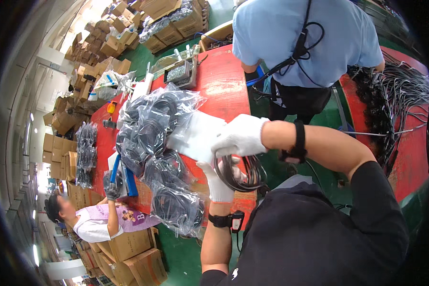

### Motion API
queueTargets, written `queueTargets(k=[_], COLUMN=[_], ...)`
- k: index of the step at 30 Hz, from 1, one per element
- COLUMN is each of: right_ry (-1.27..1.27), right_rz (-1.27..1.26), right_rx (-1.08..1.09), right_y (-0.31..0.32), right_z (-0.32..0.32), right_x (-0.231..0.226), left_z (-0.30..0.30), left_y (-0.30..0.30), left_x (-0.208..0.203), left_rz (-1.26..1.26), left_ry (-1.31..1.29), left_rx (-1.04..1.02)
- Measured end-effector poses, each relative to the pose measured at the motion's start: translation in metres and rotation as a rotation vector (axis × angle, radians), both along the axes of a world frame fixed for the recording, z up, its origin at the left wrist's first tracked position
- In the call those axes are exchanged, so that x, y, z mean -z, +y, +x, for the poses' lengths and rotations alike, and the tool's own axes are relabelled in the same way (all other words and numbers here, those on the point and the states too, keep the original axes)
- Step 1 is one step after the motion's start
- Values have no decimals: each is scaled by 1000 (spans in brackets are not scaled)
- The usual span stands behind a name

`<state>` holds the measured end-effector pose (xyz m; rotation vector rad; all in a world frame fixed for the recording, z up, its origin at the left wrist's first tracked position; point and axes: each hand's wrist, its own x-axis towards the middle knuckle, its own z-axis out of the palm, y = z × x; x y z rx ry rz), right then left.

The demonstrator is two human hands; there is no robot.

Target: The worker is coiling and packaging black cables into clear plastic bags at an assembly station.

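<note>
A coil of black cable [252, 178] is between my two white-gloved hands, above the near edge of the red table. My left hand [220, 183] grips the coil's left side from below, its thumb pointing toward the table. From above, my right hand [240, 136] closes over the coil's upper part; its fingertips are partly hidden. Just beyond that hand, a stack of whitish plastic bags [195, 136] lies flat on the table. Left of it is a heap of clear bags holding coiled black cables [152, 121], with another bagged coil [176, 207] at the near edge.
Across the red table [219, 76], a person in a purple apron [128, 214] holds a blue-handled tool [115, 169]. Another person in a light blue shirt [300, 43] stands at a table with loose cables [405, 90]. Cardboard boxes [133, 252] stand beyond; a parts tray [178, 72] sits farther along.
</note>
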<state>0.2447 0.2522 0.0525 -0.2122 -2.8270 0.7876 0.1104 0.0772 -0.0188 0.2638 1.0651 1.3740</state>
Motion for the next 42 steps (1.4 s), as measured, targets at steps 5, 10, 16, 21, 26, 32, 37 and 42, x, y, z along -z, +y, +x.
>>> queueTargets(k=[5, 10, 16, 21, 26, 32, 37, 42], right_ry=[-135, -53, -292, -351, -496, -556, -468, -198], right_rz=[-260, -531, -733, -601, -284, -201, -213, -328], right_rx=[-111, -50, 228, 394, 286, 320, 336, 355], right_y=[45, 51, 14, -48, -63, -49, -57, -61], right_z=[-14, 13, 144, 234, 188, 186, 187, 180], right_x=[45, 106, 164, 154, 105, 114, 97, 51], left_z=[5, -21, -119, -148, -150, -169, -190, -154], left_y=[-19, -40, -113, -122, -103, -83, -91, -62], left_x=[-21, -46, -28, -10, 2, -10, -12, -24], left_rz=[71, 30, 209, 147, 64, 58, 78, -29], left_ry=[216, 124, -558, -498, -385, -81, -127, -86], left_rx=[110, -99, -467, -695, -788, -821, -867, -797])
